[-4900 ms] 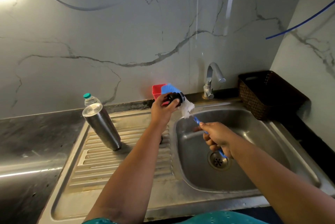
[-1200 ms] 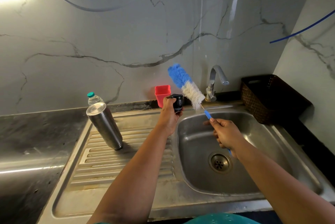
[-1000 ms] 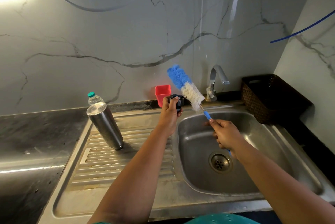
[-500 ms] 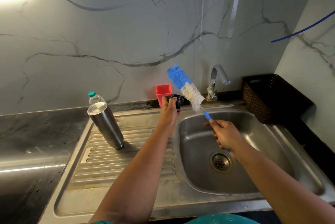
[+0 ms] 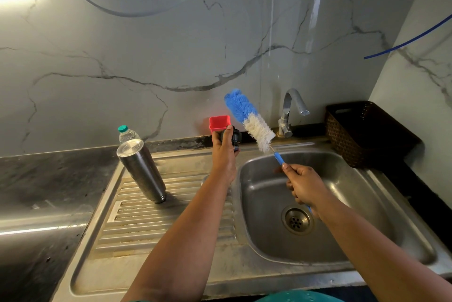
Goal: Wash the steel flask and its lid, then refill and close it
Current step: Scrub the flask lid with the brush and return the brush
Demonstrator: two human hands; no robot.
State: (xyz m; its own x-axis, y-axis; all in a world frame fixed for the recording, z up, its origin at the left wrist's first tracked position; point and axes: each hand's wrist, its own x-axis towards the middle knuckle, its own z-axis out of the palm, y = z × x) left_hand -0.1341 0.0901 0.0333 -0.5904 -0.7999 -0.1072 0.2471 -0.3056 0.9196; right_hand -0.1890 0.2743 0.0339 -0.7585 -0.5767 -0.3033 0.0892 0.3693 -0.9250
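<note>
Fingers [image 5: 228, 134] of the left hand [image 5: 223, 155] curl around a black flask lid [image 5: 235, 139], held up over the back edge of a steel drainboard [image 5: 171, 218], while the right hand [image 5: 305, 185] grips the blue handle of a bottle brush [image 5: 249, 119] above the sink basin [image 5: 342, 204]. From the left, a dark stone bench [image 5: 36, 179] meets the ribbed drainboard, where the steel flask [image 5: 141, 171] stands mouth-down and leaning, its flat base uppermost. Just behind it is a clear plastic bottle [image 5: 127, 133] with a green cap. A red cup [image 5: 220, 122] sits against the veined marble wall [image 5: 122, 57], right behind the raised lid. The brush slants up and left from the right hand, its white and blue bristles clear of the lid and pointing toward the wall. A curved steel tap [image 5: 291, 111] rises at the basin's back rim; no water can be seen running. At far right, a dark woven basket [image 5: 362, 135] rests in the corner. Both forearms reach forward, bare to the elbow.
</note>
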